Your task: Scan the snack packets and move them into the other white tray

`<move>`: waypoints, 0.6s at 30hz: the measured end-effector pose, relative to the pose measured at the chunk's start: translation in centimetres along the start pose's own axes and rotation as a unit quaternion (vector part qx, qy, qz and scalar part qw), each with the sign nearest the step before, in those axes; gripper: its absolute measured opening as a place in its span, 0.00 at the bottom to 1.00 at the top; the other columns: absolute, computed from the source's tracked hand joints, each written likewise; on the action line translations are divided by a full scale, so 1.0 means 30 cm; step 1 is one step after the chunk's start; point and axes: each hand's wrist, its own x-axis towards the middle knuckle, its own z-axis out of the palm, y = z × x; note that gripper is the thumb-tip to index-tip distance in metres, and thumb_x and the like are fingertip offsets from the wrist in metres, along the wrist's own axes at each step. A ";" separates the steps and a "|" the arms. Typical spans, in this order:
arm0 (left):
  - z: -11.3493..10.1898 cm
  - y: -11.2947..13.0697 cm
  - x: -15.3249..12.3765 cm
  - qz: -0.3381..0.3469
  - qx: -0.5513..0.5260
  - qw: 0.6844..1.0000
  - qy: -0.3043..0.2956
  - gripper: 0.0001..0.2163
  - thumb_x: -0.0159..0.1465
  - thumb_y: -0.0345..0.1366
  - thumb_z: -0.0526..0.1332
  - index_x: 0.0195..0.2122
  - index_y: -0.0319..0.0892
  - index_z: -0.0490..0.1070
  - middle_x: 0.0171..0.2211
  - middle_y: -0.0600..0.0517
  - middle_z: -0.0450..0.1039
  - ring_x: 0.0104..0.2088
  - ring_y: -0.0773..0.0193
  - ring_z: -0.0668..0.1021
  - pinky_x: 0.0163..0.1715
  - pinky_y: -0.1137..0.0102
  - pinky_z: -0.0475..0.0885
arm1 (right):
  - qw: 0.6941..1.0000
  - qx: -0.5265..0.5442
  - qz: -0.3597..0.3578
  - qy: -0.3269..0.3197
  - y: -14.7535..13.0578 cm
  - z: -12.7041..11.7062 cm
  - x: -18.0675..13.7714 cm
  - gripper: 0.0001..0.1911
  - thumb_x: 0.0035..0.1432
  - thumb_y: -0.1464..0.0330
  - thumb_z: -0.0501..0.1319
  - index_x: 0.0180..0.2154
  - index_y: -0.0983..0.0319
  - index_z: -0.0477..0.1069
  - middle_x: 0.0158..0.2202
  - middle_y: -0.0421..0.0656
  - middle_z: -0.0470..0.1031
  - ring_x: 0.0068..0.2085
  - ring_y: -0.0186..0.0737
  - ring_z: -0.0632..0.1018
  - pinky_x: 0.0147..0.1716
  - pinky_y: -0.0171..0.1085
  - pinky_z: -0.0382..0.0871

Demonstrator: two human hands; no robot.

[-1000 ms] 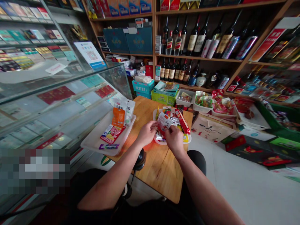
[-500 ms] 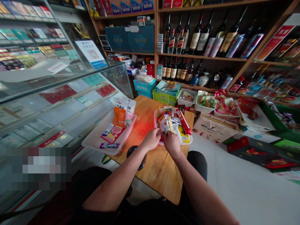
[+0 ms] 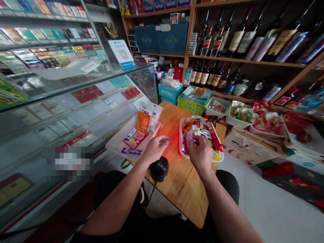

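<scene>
My left hand (image 3: 157,147) is raised over the wooden table, between the two trays, its fingers loosely bent and nothing visible in them. Under it stands a black, round-headed desktop scanner (image 3: 159,167) with a cable; a red glow lies on the wood beyond. At the right tray (image 3: 181,141), full of mixed snack packets, my right hand (image 3: 201,153) has its fingers closed at a whitish, partly clear snack packet (image 3: 192,136), mostly hidden by the fingers. The left tray (image 3: 115,145) holds an orange pouch (image 3: 143,121), pale pouches (image 3: 155,116), a red-and-yellow packet (image 3: 135,137) and a purple packet (image 3: 131,151).
A glass display counter (image 3: 83,101) runs along the left. Behind the table (image 3: 182,182) stand a green box (image 3: 191,105) and blue boxes (image 3: 169,91). Shelves of bottles (image 3: 238,40) rise behind. On the right are snack bins (image 3: 240,121) and a paper bag (image 3: 249,146).
My left hand has come away from the packet and moved left, apart from my right hand, which stays at the right tray. The view has turned left, showing more of the scanner.
</scene>
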 end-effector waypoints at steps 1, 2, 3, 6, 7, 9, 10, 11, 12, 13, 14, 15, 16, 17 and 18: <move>-0.044 -0.020 -0.005 -0.005 0.013 1.000 0.008 0.11 0.64 0.37 0.61 0.46 0.41 0.74 0.43 0.46 0.80 0.43 0.60 0.81 0.48 0.64 0.75 | 1.000 0.012 -0.016 -0.017 -0.020 0.010 0.004 0.11 0.62 0.65 0.56 0.39 0.63 0.74 0.36 0.46 0.75 0.35 0.40 0.74 0.37 0.36 0.66; -0.091 -0.043 -0.009 -0.012 0.032 0.999 0.014 0.11 0.64 0.38 0.61 0.46 0.41 0.74 0.42 0.46 0.80 0.43 0.59 0.81 0.47 0.64 0.75 | 0.998 0.021 -0.035 -0.041 -0.042 0.024 0.007 0.10 0.62 0.66 0.56 0.38 0.62 0.74 0.35 0.46 0.75 0.36 0.40 0.74 0.37 0.36 0.66; -0.141 -0.067 -0.014 -0.018 0.057 0.998 0.019 0.11 0.64 0.38 0.61 0.46 0.41 0.75 0.42 0.47 0.80 0.42 0.59 0.81 0.47 0.64 0.75 | 0.996 0.026 -0.055 -0.069 -0.066 0.042 0.009 0.10 0.63 0.67 0.55 0.37 0.62 0.74 0.35 0.46 0.75 0.36 0.40 0.75 0.38 0.36 0.66; -0.296 -0.144 -0.034 -0.034 0.180 0.982 0.053 0.11 0.64 0.38 0.59 0.44 0.43 0.76 0.43 0.48 0.80 0.43 0.58 0.81 0.47 0.65 0.74 | 0.979 0.013 -0.114 -0.168 -0.149 0.119 0.014 0.10 0.64 0.68 0.55 0.36 0.61 0.75 0.36 0.46 0.77 0.39 0.40 0.76 0.40 0.35 0.66; -0.347 -0.170 -0.042 -0.038 0.230 0.970 0.075 0.11 0.64 0.37 0.58 0.44 0.44 0.76 0.44 0.48 0.80 0.43 0.57 0.80 0.47 0.65 0.73 | 0.970 0.000 -0.132 -0.202 -0.180 0.149 0.015 0.10 0.64 0.67 0.55 0.36 0.61 0.75 0.36 0.46 0.77 0.39 0.40 0.77 0.40 0.35 0.66; -0.438 -0.219 -0.059 -0.059 0.332 0.936 0.100 0.11 0.64 0.37 0.57 0.44 0.44 0.76 0.44 0.47 0.80 0.44 0.55 0.80 0.47 0.65 0.72 | 0.949 -0.029 -0.166 -0.265 -0.244 0.214 0.019 0.10 0.65 0.67 0.55 0.39 0.60 0.75 0.38 0.46 0.78 0.41 0.41 0.77 0.40 0.35 0.66; -0.476 -0.243 -0.066 -0.074 0.378 0.917 0.106 0.11 0.63 0.36 0.57 0.43 0.44 0.76 0.43 0.46 0.80 0.44 0.54 0.80 0.46 0.65 0.72 | 0.938 -0.044 -0.182 -0.291 -0.275 0.247 0.021 0.11 0.65 0.66 0.55 0.40 0.60 0.75 0.40 0.47 0.78 0.41 0.42 0.78 0.40 0.35 0.66; -0.508 -0.264 -0.072 -0.089 0.418 0.898 0.102 0.11 0.63 0.36 0.57 0.43 0.44 0.76 0.43 0.45 0.80 0.44 0.53 0.80 0.46 0.65 0.71 | 0.926 -0.057 -0.199 -0.314 -0.306 0.280 0.023 0.11 0.65 0.66 0.55 0.41 0.60 0.75 0.41 0.47 0.78 0.42 0.43 0.78 0.41 0.36 0.66; -0.534 -0.284 -0.076 -0.104 0.448 0.883 0.094 0.11 0.62 0.36 0.57 0.42 0.43 0.77 0.43 0.44 0.80 0.44 0.53 0.80 0.45 0.66 0.71 | 0.915 -0.067 -0.216 -0.334 -0.336 0.312 0.024 0.12 0.66 0.66 0.55 0.42 0.61 0.75 0.42 0.48 0.78 0.43 0.43 0.78 0.41 0.36 0.67; -0.555 -0.303 -0.079 -0.118 0.470 0.871 0.083 0.11 0.62 0.36 0.58 0.42 0.43 0.77 0.42 0.44 0.80 0.44 0.52 0.80 0.45 0.66 0.71 | 0.904 -0.076 -0.234 -0.350 -0.365 0.344 0.024 0.12 0.66 0.65 0.55 0.43 0.61 0.75 0.43 0.49 0.78 0.44 0.44 0.78 0.41 0.36 0.67; -0.570 -0.319 -0.079 -0.132 0.483 0.863 0.071 0.11 0.62 0.36 0.58 0.42 0.43 0.77 0.41 0.43 0.80 0.43 0.53 0.80 0.44 0.66 0.71 | 0.893 -0.082 -0.253 -0.364 -0.393 0.376 0.023 0.12 0.66 0.66 0.55 0.44 0.61 0.75 0.44 0.49 0.78 0.44 0.45 0.78 0.41 0.37 0.68; -0.582 -0.334 -0.079 -0.145 0.492 0.856 0.059 0.11 0.62 0.37 0.57 0.41 0.43 0.77 0.41 0.43 0.80 0.42 0.53 0.80 0.43 0.67 0.71 | 0.882 -0.088 -0.271 -0.376 -0.419 0.408 0.020 0.12 0.65 0.66 0.55 0.44 0.62 0.75 0.44 0.50 0.78 0.45 0.45 0.78 0.41 0.37 0.68; -0.591 -0.348 -0.077 -0.157 0.500 0.850 0.051 0.11 0.62 0.37 0.57 0.40 0.43 0.77 0.40 0.42 0.80 0.41 0.53 0.80 0.42 0.67 0.71 | 0.871 -0.093 -0.289 -0.387 -0.443 0.441 0.016 0.12 0.65 0.67 0.55 0.44 0.62 0.76 0.44 0.51 0.79 0.45 0.46 0.78 0.42 0.37 0.69; -0.598 -0.360 -0.076 -0.167 0.508 0.844 0.048 0.11 0.63 0.37 0.56 0.40 0.42 0.77 0.39 0.42 0.80 0.41 0.52 0.80 0.41 0.67 0.71 | 0.861 -0.099 -0.303 -0.397 -0.465 0.474 0.011 0.12 0.64 0.68 0.55 0.43 0.63 0.76 0.44 0.51 0.79 0.45 0.46 0.79 0.43 0.38 0.69; -0.604 -0.372 -0.075 -0.173 0.516 0.837 0.049 0.11 0.63 0.38 0.56 0.40 0.42 0.77 0.39 0.40 0.80 0.41 0.52 0.80 0.41 0.66 0.71 | 0.851 -0.105 -0.315 -0.406 -0.485 0.507 0.004 0.12 0.63 0.68 0.56 0.43 0.63 0.76 0.44 0.52 0.79 0.45 0.47 0.79 0.44 0.39 0.69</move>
